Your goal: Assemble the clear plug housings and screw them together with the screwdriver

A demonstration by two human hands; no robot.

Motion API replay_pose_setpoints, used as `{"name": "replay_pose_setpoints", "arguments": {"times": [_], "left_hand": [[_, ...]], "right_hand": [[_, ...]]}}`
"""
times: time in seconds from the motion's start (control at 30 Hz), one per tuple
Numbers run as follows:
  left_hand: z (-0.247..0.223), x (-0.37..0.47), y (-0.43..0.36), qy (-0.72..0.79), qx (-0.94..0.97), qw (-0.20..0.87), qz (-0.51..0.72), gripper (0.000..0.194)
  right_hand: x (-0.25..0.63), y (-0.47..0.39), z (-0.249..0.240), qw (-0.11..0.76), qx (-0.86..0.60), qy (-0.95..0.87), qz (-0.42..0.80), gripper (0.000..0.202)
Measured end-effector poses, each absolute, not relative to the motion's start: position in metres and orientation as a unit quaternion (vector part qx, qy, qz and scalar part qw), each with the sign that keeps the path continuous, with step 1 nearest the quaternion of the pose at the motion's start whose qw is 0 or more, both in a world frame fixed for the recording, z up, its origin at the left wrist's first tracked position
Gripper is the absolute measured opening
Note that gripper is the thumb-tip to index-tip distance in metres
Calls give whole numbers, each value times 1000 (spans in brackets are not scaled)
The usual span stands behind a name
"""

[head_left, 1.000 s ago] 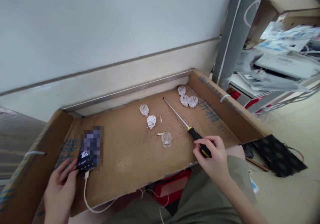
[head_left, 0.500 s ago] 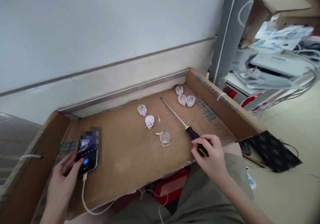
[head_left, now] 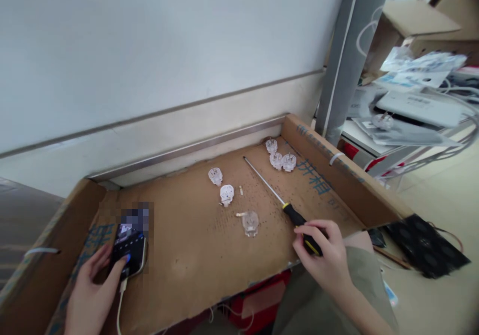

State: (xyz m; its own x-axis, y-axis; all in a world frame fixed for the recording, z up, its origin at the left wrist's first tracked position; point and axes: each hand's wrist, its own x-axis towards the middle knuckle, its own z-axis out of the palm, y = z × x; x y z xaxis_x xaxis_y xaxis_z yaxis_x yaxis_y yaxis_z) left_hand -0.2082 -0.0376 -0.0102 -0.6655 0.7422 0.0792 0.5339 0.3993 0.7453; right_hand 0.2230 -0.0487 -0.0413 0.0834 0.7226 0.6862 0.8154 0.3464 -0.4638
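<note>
At the tray's left end, my left hand (head_left: 92,287) grips the lower left edge of a smartphone (head_left: 130,242), its thumb on the lit screen. A white cable (head_left: 120,300) runs from the phone's bottom end. My right hand (head_left: 327,250) has its fingers closed round the black and yellow handle of a screwdriver (head_left: 294,216), whose tip points away toward the back. Left of the screwdriver lie a clear plug part (head_left: 250,224), a white plug part (head_left: 226,195) and another clear plug (head_left: 215,176). A small strip-like piece (head_left: 241,190) lies beside the white part.
Several clear plugs (head_left: 276,161) sit together in the back right of the cardboard tray (head_left: 179,270). Its right wall (head_left: 348,175) stands beside a grey post (head_left: 348,60). A black fan panel (head_left: 426,245) is at the right, and a cluttered table (head_left: 374,143) stands beyond.
My left thumb has moved down onto the phone's blue button. The whole view has shifted slightly, so the tray appears lower. My right hand keeps its hold on the screwdriver.
</note>
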Motion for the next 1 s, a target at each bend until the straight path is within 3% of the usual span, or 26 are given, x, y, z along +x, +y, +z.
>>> {"name": "replay_pose_setpoints", "arguments": {"times": [0.3, 0.53, 0.73, 0.9, 1.0], "left_hand": [[-27, -222, -38, 809, 394, 131, 416, 82], [-16, -214, -37, 821, 398, 139, 385, 86], [-6, -206, -35, 826, 393, 146, 377, 92], [-7, -210, -36, 824, 401, 142, 373, 91], [-10, -212, -38, 825, 404, 142, 370, 85]], "right_hand": [[225, -54, -39, 416, -595, -683, -82, 31], [256, -27, -22, 349, -630, -688, -90, 17], [189, -16, 0, 307, -541, -783, -3, 44], [165, -6, -12, 282, -518, -806, 50, 22], [179, 4, -9, 272, -521, -806, 74, 20]]}}
